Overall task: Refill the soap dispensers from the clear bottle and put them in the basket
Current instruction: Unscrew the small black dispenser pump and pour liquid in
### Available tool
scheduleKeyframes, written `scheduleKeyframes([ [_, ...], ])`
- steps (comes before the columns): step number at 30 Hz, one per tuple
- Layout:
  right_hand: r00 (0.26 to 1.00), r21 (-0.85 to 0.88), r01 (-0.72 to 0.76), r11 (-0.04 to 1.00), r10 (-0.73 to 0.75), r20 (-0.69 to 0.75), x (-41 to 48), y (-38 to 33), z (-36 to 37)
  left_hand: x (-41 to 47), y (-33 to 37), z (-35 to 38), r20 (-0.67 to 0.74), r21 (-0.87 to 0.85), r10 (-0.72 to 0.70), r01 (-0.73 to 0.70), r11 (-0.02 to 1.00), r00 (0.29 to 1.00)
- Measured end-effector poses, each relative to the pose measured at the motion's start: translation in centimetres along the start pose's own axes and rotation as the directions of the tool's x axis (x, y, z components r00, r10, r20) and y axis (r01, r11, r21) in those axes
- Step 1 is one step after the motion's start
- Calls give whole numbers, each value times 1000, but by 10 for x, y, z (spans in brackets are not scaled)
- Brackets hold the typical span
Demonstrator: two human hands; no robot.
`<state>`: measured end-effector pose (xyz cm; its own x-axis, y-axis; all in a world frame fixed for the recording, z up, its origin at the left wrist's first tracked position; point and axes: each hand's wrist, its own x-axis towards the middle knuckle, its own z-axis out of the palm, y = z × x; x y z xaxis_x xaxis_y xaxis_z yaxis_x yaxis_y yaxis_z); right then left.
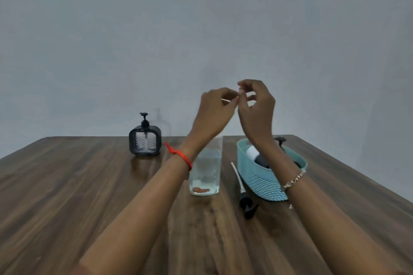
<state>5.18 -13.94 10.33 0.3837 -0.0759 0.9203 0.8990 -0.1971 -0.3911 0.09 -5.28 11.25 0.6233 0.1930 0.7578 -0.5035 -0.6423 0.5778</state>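
I see both hands raised above the table (89,185), fingertips nearly touching. The left hand (215,109) is curled, pinching something thin and pale; the right hand (257,107) has its fingers bent at that same small piece, though I cannot tell what it is. Below them the clear bottle (205,172) stands upright, partly filled. Just beside it lies a loose pump (242,192), touching the basket (259,176), which holds one dispenser. A square dispenser (145,143) stands well apart, far left.

bare table (78,185) left, clear bottle (205,169) and basket (263,181) crowding right
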Motion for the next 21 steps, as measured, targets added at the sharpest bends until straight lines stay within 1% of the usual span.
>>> scheduleKeyframes([
  [2, 999, 55, 24, 998, -27, 42, -7, -19, 30, -3, -14, -35, -101, -29, -19, 16, 999, 995],
  [3, 997, 81, 25, 996, -30, 66, -13, -25, 47, -6, -24, -51, -141, -42, -58, 53, 998, 988],
  [6, 984, 128, -27, 991, 4, 176, -34, -36, 99, -14, -72, -88, -228, -32, -227, 226, 974, 947],
  [8, 954, 85, -122, 989, 94, 284, -52, -34, 132, -20, -109, -105, -250, 14, -329, 343, 939, 911],
  [10, 879, -23, -243, 970, 230, 418, -67, -24, 163, -25, -149, -117, -215, 65, -433, 456, 888, 875],
  [12, 769, -139, -338, 931, 359, 529, -79, -9, 189, -28, -185, -124, -164, 110, -513, 532, 840, 843],
  [13, 721, -182, -375, 909, 409, 560, -83, 0, 201, -29, -201, -127, -144, 115, -543, 559, 821, 827],
  [15, 646, -242, -435, 867, 488, 587, -88, 16, 223, -25, -230, -132, -148, 92, -596, 611, 786, 789],
  [16, 618, -261, -462, 848, 519, 590, -90, 23, 234, -21, -244, -133, -154, 68, -625, 639, 766, 766],
  [18, 589, -271, -510, 816, 561, 582, -93, 38, 256, -12, -271, -134, -131, 28, -680, 688, 725, 722],
  [20, 585, -241, -539, 807, 565, 582, -94, 49, 278, -3, -296, -136, -108, 16, -708, 713, 701, 698],
  [21, 589, -225, -548, 806, 562, 580, -94, 53, 288, 1, -303, -136, -94, 11, -706, 710, 704, 702],
])
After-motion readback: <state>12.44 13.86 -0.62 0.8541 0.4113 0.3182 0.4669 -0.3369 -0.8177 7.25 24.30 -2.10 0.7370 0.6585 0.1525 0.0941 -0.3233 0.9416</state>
